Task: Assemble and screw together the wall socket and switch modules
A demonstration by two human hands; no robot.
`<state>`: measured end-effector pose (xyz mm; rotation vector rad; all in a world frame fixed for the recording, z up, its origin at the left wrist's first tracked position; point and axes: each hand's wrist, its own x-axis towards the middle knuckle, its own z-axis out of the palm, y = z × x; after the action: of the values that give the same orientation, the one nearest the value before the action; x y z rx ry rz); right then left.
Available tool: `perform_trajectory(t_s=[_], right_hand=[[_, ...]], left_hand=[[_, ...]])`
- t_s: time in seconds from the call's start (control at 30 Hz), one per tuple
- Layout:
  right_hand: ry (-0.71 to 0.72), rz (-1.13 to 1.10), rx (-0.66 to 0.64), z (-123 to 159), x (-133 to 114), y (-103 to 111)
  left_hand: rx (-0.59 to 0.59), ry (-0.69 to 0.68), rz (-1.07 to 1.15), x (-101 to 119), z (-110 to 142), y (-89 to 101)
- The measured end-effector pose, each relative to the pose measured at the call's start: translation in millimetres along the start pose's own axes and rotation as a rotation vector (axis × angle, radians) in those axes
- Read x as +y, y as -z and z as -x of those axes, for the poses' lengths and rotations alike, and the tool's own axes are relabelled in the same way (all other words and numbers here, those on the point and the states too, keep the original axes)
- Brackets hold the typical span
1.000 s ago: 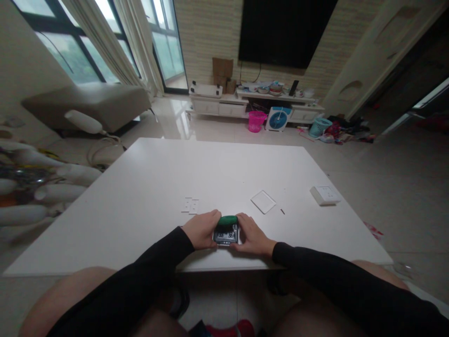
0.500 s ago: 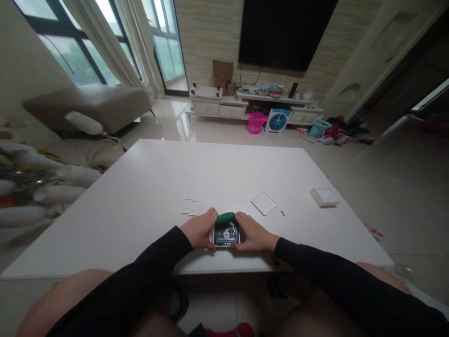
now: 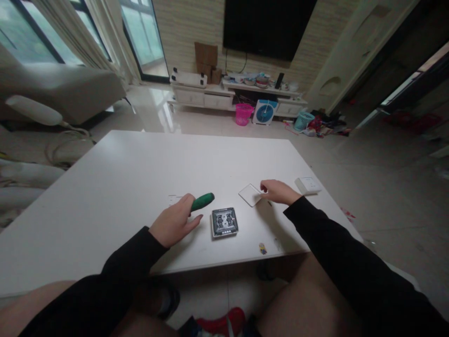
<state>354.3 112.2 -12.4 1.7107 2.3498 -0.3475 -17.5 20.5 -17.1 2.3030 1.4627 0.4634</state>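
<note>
A square grey switch module lies face up on the white table, with neither hand on it. My left hand rests just left of it, fingers closed round a green-handled tool that points up and to the right. My right hand has reached to the right; its fingertips are pinched at the edge of a thin white cover plate. What the fingertips hold is too small to make out.
A white socket block sits near the table's right edge. Two small white pieces lie left of my left hand. A small yellow sticker is near the front edge. A TV stand, pink bin and fan stand beyond the table.
Both hands have let go of the switch module. My right hand moved right to the cover plate. My left hand drew back with the green tool. The camera view shifted right.
</note>
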Motion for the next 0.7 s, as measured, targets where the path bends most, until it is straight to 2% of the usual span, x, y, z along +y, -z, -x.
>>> perform_trajectory(t_s=[0.1, 0.2, 0.43, 0.57, 0.7], right_hand=[[-0.115, 0.059, -0.163, -4, 28, -1], [-0.145, 0.086, -0.270, -8, 36, -11], [-0.150, 0.144, -0.314, -20, 25, -23], [-0.089, 0.117, -0.329, -18, 16, -22], [0.082, -0.007, -0.321, -8, -2, -13]], left_hand=[[0.064, 0.040, 0.123, 6, -2, 3.2], [0.172, 0.071, 0.308, 10, -4, 7.5], [0.321, 0.288, 0.950, 5, -6, 2.8], [0.484, 0.350, 1.114, 2, -11, -2.4], [0.570, 0.380, 1.252, 6, -14, -2.9]])
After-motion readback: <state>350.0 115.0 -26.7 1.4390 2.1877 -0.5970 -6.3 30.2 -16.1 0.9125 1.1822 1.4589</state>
